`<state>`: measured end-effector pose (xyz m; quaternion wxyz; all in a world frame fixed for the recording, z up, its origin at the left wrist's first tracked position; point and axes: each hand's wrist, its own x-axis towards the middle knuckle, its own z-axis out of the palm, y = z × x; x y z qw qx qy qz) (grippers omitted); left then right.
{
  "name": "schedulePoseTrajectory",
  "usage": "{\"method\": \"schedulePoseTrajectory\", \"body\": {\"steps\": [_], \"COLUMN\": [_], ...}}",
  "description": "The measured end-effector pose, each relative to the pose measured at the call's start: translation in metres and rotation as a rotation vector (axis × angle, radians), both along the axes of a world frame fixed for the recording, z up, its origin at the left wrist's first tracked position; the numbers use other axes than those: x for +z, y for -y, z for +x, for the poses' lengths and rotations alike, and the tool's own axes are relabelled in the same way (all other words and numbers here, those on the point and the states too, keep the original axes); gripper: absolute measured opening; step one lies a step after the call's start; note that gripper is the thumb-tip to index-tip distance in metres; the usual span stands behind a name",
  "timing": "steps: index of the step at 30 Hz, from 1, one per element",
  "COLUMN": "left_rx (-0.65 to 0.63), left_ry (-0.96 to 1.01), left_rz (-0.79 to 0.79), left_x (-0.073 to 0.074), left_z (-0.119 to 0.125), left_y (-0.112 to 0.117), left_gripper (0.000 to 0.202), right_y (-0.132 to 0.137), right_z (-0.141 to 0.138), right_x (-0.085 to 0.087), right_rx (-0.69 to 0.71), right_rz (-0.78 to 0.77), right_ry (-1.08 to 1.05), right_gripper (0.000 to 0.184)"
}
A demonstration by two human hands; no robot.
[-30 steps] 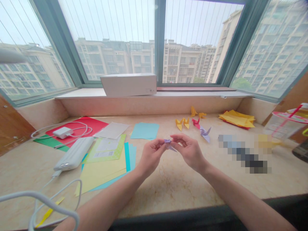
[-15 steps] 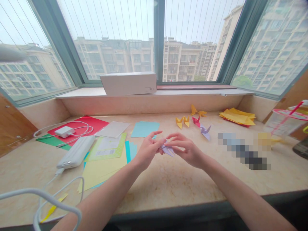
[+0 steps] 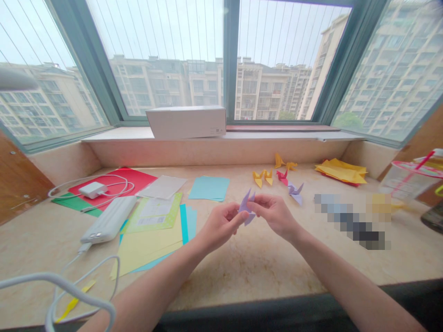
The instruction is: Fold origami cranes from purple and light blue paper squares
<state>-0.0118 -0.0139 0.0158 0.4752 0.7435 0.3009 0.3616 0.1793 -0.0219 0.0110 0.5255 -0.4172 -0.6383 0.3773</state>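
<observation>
A small lavender paper crane [image 3: 246, 206] is held up between my two hands above the counter, its points standing upward. My left hand [image 3: 224, 222] pinches its body from the left, thumb in front. From the right, my right hand [image 3: 275, 213] grips one of its points between thumb and fingers. Behind my right hand stands another lavender paper crane [image 3: 295, 192]. Past it are a red paper crane [image 3: 282, 176] and several yellow paper cranes [image 3: 258, 178].
Blue paper squares [image 3: 208, 188] lie beyond my left hand. Leftward are yellow sheets [image 3: 148, 249], a power bank [image 3: 110, 219], a charger [image 3: 92, 189] and a looping white cable [image 3: 86, 295]. Yellow paper [image 3: 341, 170] and a clear cup [image 3: 403, 180] stand right. A white box [image 3: 187, 122] sits on the sill.
The lavender crane has turned so its points now stand upward instead of lying down toward the counter. Both hands have shifted their hold, fingers closing in around it.
</observation>
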Motion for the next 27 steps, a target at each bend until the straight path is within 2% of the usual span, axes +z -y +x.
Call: {"method": "schedulePoseTrajectory", "body": {"steps": [4, 7, 9, 13, 17, 27], "left_rx": [0.019, 0.095, 0.090, -0.088, -0.259, -0.256], "left_ry": [-0.010, 0.019, 0.086, 0.211, 0.240, 0.092], "left_rz": [0.012, -0.067, -0.124, -0.278, -0.420, -0.308], "left_x": [-0.001, -0.004, -0.005, -0.004, -0.002, 0.002], "left_z": [0.002, 0.005, 0.007, 0.006, 0.003, 0.000], "left_y": [0.001, 0.000, -0.002, -0.003, -0.001, -0.003], "left_gripper": [0.040, 0.041, 0.041, 0.039, 0.039, 0.038], "right_y": [0.000, 0.001, 0.002, 0.003, 0.006, 0.007], "right_z": [-0.001, -0.002, -0.003, 0.000, 0.004, 0.007], "right_x": [0.002, 0.002, 0.002, 0.004, 0.008, 0.009], "right_rx": [0.013, 0.037, 0.041, 0.059, 0.090, 0.079], "right_rz": [-0.050, -0.053, -0.040, -0.015, -0.008, 0.001], "right_ry": [-0.050, -0.084, -0.111, -0.148, -0.162, -0.188], "right_gripper": [0.025, 0.026, 0.029, 0.030, 0.023, 0.012]}}
